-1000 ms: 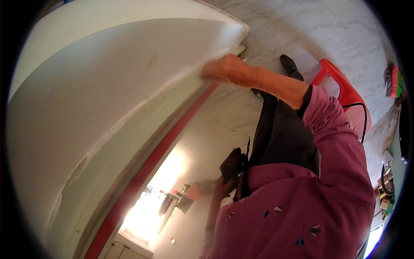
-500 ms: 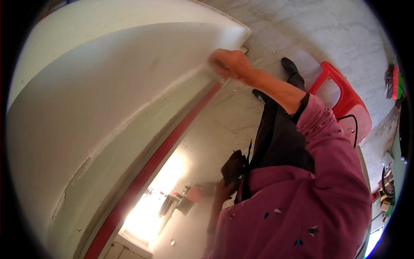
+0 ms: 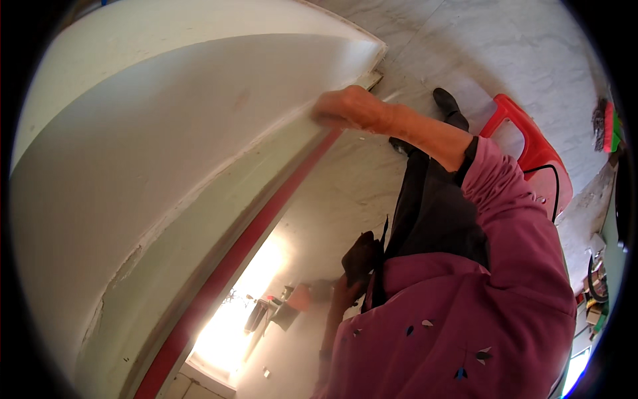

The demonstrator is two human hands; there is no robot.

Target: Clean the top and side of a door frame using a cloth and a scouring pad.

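Observation:
My right hand, blurred by motion, is curled closed at the far end of a pale greenish band along a whitish wall panel. Its fingers are smeared and turned away, so whatever they grip is hidden. Just below them ends a long red strip edging the band. Lower down, in shadow left of my body, my left hand is wrapped round a dark object, whose kind I cannot make out. A rough, cracked seam runs between the panel and the band.
A red plastic chair with a black cord stands to my right. Past it lies a red and green brush. Assorted items sit at the right rim. Bright light falls on the floor at lower left, near a dustpan-like thing.
My right hand has shifted slightly down and to the left along the band. My left hand and the dark object have hardly moved.

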